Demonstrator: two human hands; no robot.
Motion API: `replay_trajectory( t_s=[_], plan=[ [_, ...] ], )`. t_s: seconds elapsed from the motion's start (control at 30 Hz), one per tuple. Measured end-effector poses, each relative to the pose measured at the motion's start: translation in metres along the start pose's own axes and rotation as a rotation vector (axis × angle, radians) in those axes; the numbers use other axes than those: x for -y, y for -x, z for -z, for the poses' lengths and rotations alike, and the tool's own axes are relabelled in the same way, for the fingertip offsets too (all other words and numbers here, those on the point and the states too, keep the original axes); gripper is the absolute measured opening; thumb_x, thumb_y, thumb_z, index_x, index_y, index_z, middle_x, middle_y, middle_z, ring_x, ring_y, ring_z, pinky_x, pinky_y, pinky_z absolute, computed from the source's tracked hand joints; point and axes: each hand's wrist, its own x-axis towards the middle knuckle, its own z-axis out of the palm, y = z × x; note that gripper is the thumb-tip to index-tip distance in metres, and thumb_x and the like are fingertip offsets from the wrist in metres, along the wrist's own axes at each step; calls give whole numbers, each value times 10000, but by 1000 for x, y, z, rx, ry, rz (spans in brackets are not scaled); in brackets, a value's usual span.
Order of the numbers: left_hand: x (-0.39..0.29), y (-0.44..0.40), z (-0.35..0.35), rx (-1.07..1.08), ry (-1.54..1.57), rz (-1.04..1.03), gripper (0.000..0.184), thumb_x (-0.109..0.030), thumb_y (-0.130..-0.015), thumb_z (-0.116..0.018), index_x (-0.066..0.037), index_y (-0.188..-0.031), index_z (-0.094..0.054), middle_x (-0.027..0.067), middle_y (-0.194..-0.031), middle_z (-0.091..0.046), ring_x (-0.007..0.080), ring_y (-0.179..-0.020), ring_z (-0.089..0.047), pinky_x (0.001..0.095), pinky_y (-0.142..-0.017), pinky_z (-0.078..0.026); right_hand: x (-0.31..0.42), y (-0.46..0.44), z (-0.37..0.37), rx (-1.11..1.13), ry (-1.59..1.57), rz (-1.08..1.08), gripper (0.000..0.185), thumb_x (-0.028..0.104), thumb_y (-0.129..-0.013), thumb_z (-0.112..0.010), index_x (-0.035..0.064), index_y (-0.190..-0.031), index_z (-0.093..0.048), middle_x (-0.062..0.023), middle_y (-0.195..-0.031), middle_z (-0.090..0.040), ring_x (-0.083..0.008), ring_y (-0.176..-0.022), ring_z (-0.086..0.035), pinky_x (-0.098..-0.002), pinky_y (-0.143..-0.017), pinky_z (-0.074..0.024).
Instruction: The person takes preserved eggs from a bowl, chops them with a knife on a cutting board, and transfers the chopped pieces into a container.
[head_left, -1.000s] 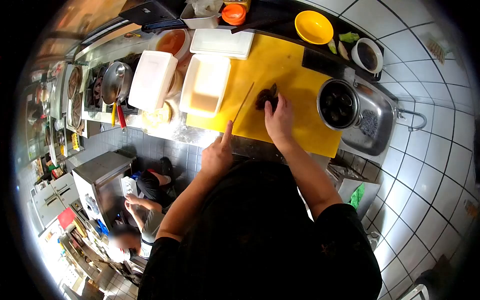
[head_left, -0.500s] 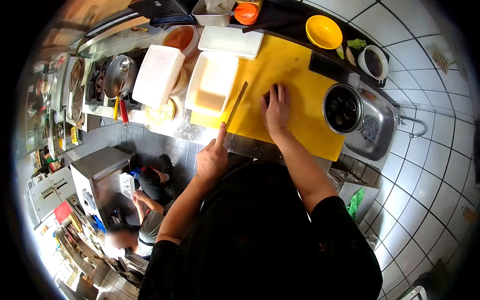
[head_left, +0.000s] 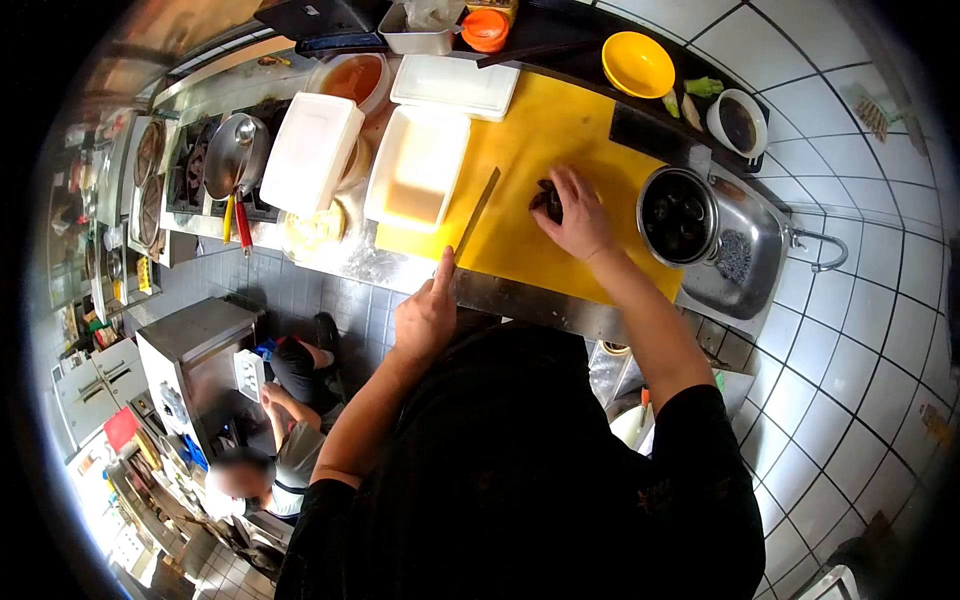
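My left hand (head_left: 425, 320) is closed around the handle of a long-bladed knife (head_left: 478, 215), index finger stretched along it. The blade points away from me over the yellow cutting board (head_left: 560, 110). On the board lies a small dark brown, lumpy piece (head_left: 546, 201), perhaps a soaked mushroom. Right beside it, my right hand (head_left: 580, 218) has its fingers apart and the thumb near the piece; whether they touch is hard to see. A metal pot (head_left: 645, 225) at the board's right end holds several dark, rounded pieces in dark liquid.
A white container (head_left: 375, 215) and its lid-like neighbour (head_left: 315, 150) stand left of the board. A sink (head_left: 745, 300) with a faucet is at right. Yellow bowls (head_left: 638, 65) and a white bowl (head_left: 737, 122) sit behind. A pan (head_left: 228, 160) rests on the stove; another person (head_left: 295, 450) sits lower left.
My right hand has shifted right and its fingers have come off the dark piece, which now shows on the board. My left hand keeps the knife almost in place.
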Motion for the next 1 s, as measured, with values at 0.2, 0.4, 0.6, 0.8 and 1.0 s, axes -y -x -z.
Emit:
replay_trajectory(
  t_s=[0.2, 0.4, 0.6, 0.8, 1.0],
  plan=[
    [-3, -1, -2, -15, -4, -52, 697, -59, -897, -600, -128, -1565, -414, 145, -805, -682, 352, -604, -673, 480, -551, -554, 23, 6, -30, -122, 285, -233, 674, 392, -891, -747, 17, -1413, -546, -220, -1477, -497, -424, -1379, -445, -514, -1159, -364],
    [-6, -6, -1, -25, 11, -72, 700, -62, -898, -606, -129, -1568, -414, 136, -785, -674, 341, -588, -664, 470, -540, -549, 1, 10, -26, -36, 134, -171, 582, 335, -887, -739, 43, -1373, -609, -160, -1468, -516, -391, -1325, -485, -537, -1155, -358],
    [-10, -14, -3, 64, -14, -74, 712, -77, -913, -599, -154, -1587, -386, 147, -829, -680, 343, -624, -673, 477, -564, -554, -13, 8, -2, -56, 69, 65, 427, 178, -829, -781, 27, -1214, -674, -147, -1257, -639, -356, -1183, -577, -479, -1048, -463],
    [-28, -34, 1, 229, -59, -133, 801, -84, -907, -603, -244, -1632, -302, 183, -840, -641, 361, -689, -672, 487, -611, -558, -9, 6, -5, -47, 101, -27, 325, 222, -902, -713, 31, -1165, -695, -160, -1133, -684, -362, -1130, -604, -465, -1025, -479],
    [-29, -50, -11, 218, -85, -135, 822, -100, -910, -613, -275, -1639, -276, 181, -810, -624, 364, -684, -673, 489, -599, -553, 0, -6, -8, -165, 203, -123, 245, 187, -873, -729, 40, -1067, -701, -155, -1129, -677, -373, -1086, -613, -476, -969, -511]
  ],
)
